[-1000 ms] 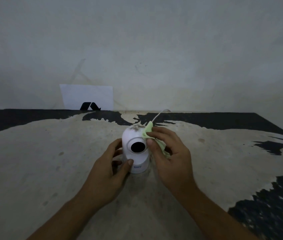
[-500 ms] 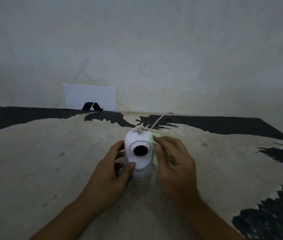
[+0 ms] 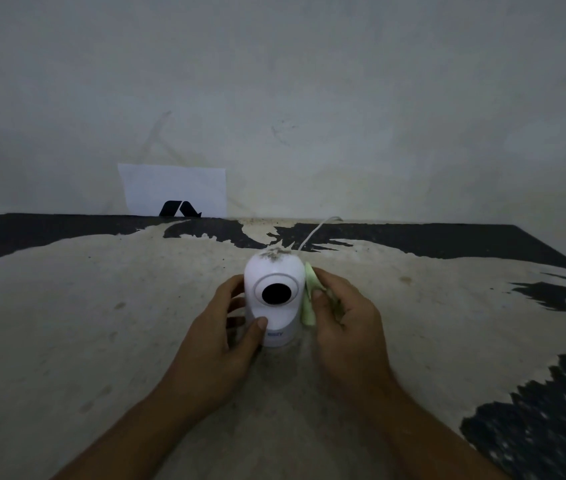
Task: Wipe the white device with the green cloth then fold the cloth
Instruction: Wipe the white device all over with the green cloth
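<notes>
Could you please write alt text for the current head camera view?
A left hand steadies a white device on a worn table while the right hand presses a green cloth against its side. Dusty specks sit on its top.

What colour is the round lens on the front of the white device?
Black, on the white device; the lens shows best in the head view.

I am curling my left hand around the left side of the white device, thumb lying across its near face. I am pressing the green cloth against its right side with my right hand, both forearms reaching in from the near edge.
</notes>
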